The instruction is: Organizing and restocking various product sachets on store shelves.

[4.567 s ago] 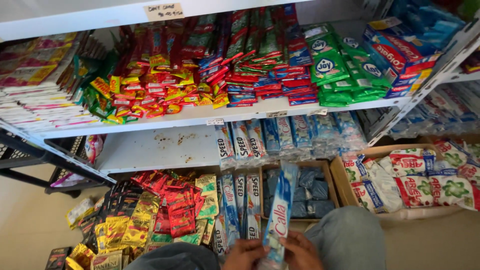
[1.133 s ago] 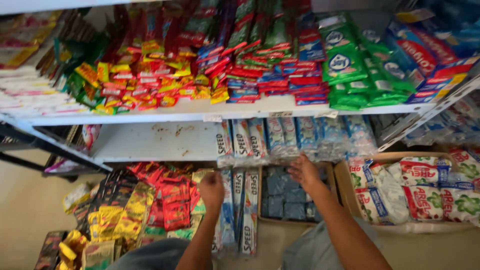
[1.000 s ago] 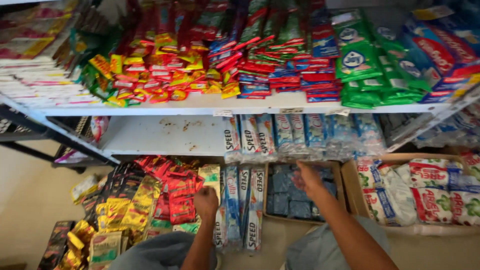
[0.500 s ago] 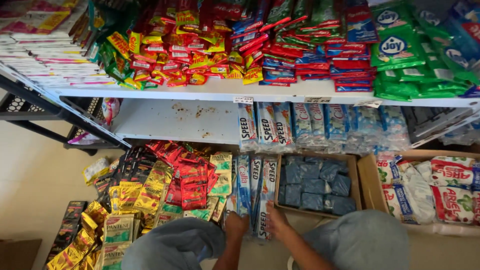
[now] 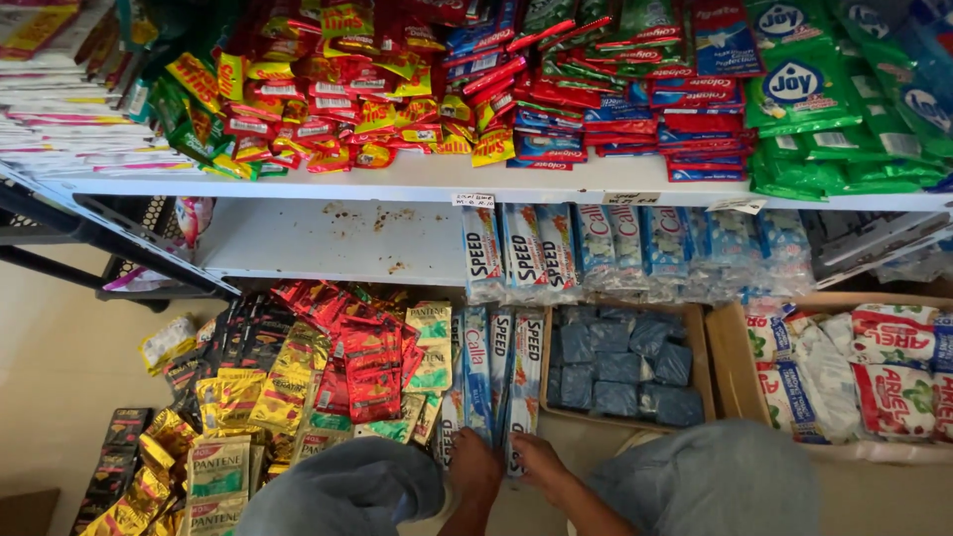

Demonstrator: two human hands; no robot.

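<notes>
Down low, we grip the near ends of long blue-and-white sachet strips (image 5: 496, 382) with left hand (image 5: 475, 465) and right hand (image 5: 536, 462), strips running straight away from us.

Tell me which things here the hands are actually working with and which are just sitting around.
In hand:
left hand and right hand, both at the lower ends of the long blue and white sachet strips on the floor.

Lying about:
dark blue packets in the cardboard box
red sachets
gold sachets
green pouches on the upper shelf
</notes>
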